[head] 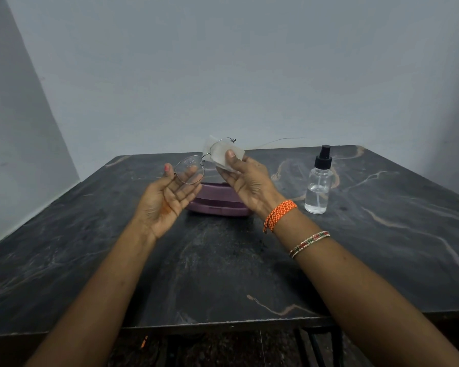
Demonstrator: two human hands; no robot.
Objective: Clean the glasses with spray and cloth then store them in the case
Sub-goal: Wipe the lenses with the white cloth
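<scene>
L hand point(170, 200) holds glasses point(194, 169) above desk point(90, 260); R hand point(245, 181) pinches cloth point(223, 154) on one lens. Case point(217, 206), spray bottle point(319, 185) nr far edge.

The thin silver wire-framed glasses with clear lenses point(194, 165) are held up above the table's far middle, tilted, with their left lens lower and nearer and speckled with fine droplets. The right lens is wrapped front and back in the small white translucent cleaning cloth point(224, 154), which is folded over it. One slim temple arm reaches away to the far right. Below them the plum-coloured plastic glasses case point(217, 205) lies flat and shut on the table. To the right stands the clear plastic spray bottle with a black pump top point(319, 182), upright, roughly one third full of clear liquid.
</scene>
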